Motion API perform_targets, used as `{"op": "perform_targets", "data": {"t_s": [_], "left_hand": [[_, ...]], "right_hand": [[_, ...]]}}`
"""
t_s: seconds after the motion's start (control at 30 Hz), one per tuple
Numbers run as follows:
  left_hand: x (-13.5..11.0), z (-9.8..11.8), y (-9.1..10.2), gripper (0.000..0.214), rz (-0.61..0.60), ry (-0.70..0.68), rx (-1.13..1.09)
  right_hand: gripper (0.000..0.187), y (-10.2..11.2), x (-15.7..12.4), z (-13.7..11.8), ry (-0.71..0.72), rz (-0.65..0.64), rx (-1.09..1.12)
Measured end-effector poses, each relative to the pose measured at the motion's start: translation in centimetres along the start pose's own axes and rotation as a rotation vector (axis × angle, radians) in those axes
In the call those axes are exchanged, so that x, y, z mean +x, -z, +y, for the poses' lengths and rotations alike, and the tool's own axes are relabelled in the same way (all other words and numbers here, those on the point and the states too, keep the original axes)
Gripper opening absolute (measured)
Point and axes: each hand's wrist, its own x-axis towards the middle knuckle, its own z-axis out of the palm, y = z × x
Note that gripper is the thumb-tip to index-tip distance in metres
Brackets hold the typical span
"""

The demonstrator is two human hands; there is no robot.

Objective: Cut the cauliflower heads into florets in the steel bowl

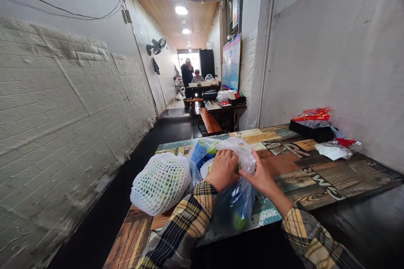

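Note:
A clear plastic bag [235, 199] sits on the near part of the table, with its crumpled mouth turned up. My left hand [223, 169] lies over the bag's opening, fingers bent down onto the film. Opposite it, my right hand [262, 178] grips the bag's right edge between thumb and fingers. Inside the bag are blue foam netting [199, 151], a piece of white foam netting [205, 169] and something green [240, 222] near the bottom. Left of the bag rests a large green fruit in white foam netting [160, 184]; its kind is hidden.
The wood-patterned table [299, 172] reaches to the right wall. A black box [311, 130] with red packets and a white tissue pack [333, 150] stand at its right. Beyond are a wooden bench [210, 121], another table and two people [187, 72] far back.

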Motion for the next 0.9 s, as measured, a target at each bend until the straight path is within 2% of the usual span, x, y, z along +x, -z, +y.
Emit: {"op": "perform_targets", "data": {"t_s": [0.13, 0.3, 0.57, 0.77, 0.9], "left_hand": [[0.2, 0.9, -0.3, 0.029, 0.013, -0.027, 0.086], [0.3, 0.9, -0.8, 0.033, -0.048, -0.067, 0.087], [-0.2, 0.6, -0.3, 0.02, -0.063, -0.083, 0.094], [-1.5, -0.3, -0.1, 0.015, -0.047, -0.072, 0.12], [-2.2, -1.7, 0.1, 0.024, -0.031, -0.04, 0.04]], "right_hand": [[0.087, -0.4, -0.7, -0.8, -0.033, -0.007, 0.038], [0.079, -0.6, -1.1, -0.1, 0.043, 0.046, 0.004], [0.079, -0.6, -0.8, 0.7, 0.103, 0.056, -0.111], [0.071, -0.8, -0.1, 1.4, 0.09, 0.081, -0.169], [0.066, -0.2, 0.5, 1.7, 0.065, 0.096, -0.249]]}}
